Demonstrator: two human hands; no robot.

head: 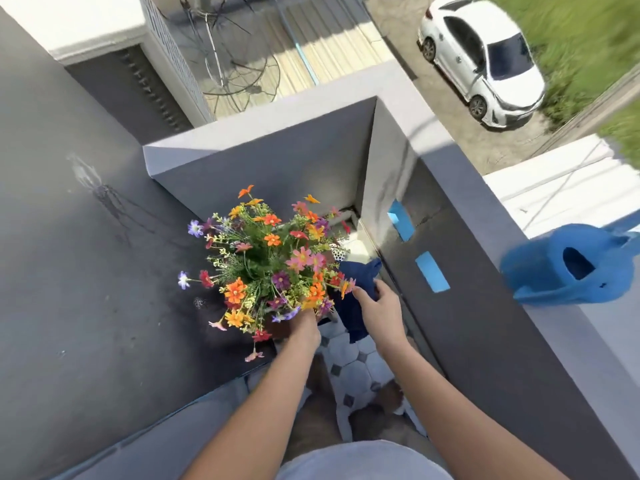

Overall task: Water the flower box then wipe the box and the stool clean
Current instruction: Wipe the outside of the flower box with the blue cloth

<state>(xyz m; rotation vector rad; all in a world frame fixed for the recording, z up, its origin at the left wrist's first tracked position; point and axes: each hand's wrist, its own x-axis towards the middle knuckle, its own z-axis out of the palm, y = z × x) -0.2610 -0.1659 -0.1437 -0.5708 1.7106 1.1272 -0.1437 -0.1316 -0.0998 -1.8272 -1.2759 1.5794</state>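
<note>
Our right hand (375, 308) grips the blue cloth (356, 289); left hand (304, 327) steadies the flower box (266, 261), grip hidden by blooms. Risk: wiping push tips it off the stool.

Balcony corner, seen from above. Flowers (266, 261) in mixed orange, pink and purple fill the middle and hide the box beneath. Left hand (304, 329) reaches in under the blooms at their near side; its fingers are hidden. Right hand (377, 311) grips a dark blue cloth (356, 289) just right of the flowers, against the grey parapet wall (485, 341). A blue watering can (568, 268) sits on the wall's top ledge, far right. White car (485, 60) parked below. Tiled floor (353, 372) between the forearms.
</note>
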